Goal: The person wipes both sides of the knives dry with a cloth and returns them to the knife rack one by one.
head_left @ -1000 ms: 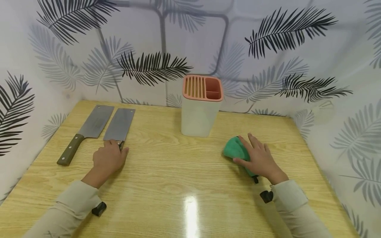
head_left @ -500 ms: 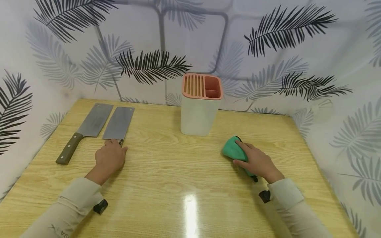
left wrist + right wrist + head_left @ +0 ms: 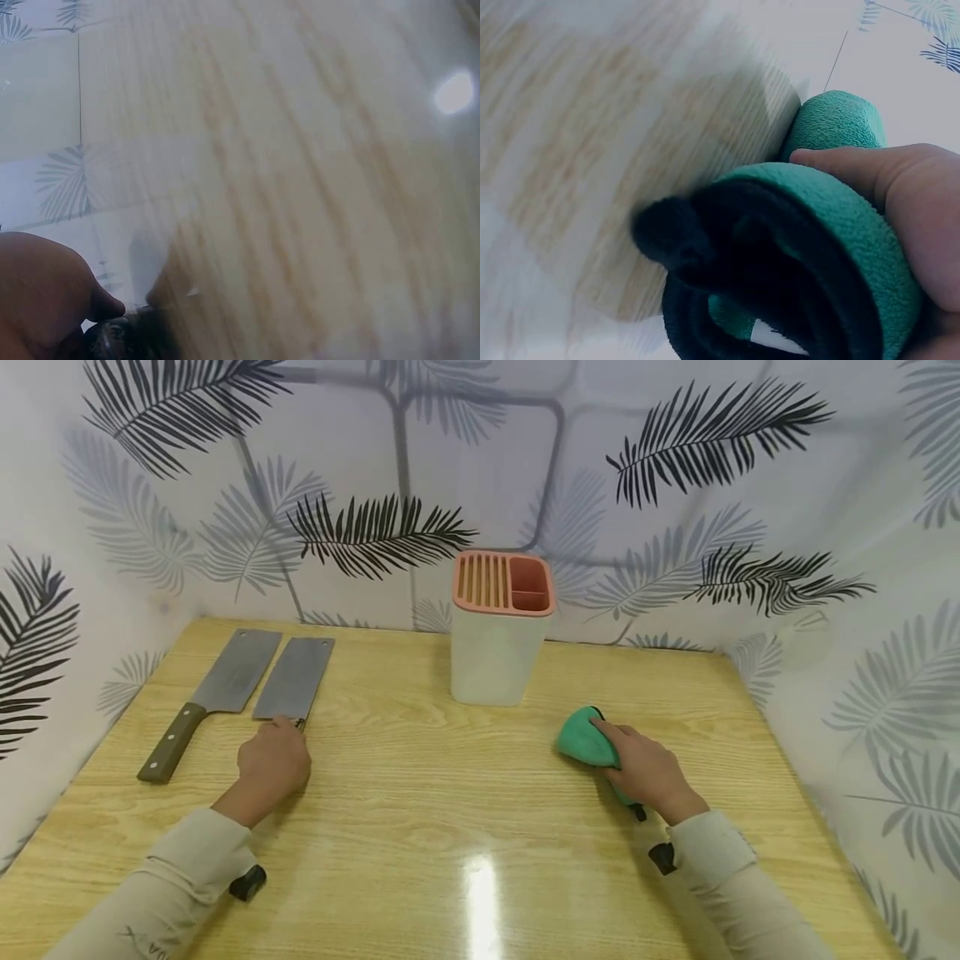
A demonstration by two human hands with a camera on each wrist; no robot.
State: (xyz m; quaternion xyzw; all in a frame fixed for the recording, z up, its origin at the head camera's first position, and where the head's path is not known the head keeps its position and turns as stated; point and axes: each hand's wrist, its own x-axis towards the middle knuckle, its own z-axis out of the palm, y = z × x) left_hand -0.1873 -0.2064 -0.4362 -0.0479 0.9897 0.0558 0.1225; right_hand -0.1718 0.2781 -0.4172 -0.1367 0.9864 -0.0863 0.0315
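Note:
At the left of the head view, my left hand (image 3: 273,768) grips the handle of a cleaver (image 3: 295,677). Its blade lies on the table pointing away, and the handle is mostly covered by my fingers. Another cleaver (image 3: 238,672) with a brown riveted handle lies just left of it. Over on the right, my right hand (image 3: 651,768) holds a folded green towel (image 3: 585,737) on the table. The right wrist view shows that towel's dark edging and open folds, with my thumb (image 3: 847,165) pressed against it. In the left wrist view only part of my left hand (image 3: 41,289) shows.
A white knife block (image 3: 491,660) with a pink slotted top stands at the back middle of the wooden table (image 3: 420,827). Leaf-patterned cloth (image 3: 510,468) rises behind the table and along its sides.
My right fingers, spread over the towel a second ago, have drawn in and closed round it. My left hand has curled more fully round the cleaver handle. Both cleavers stay on the table.

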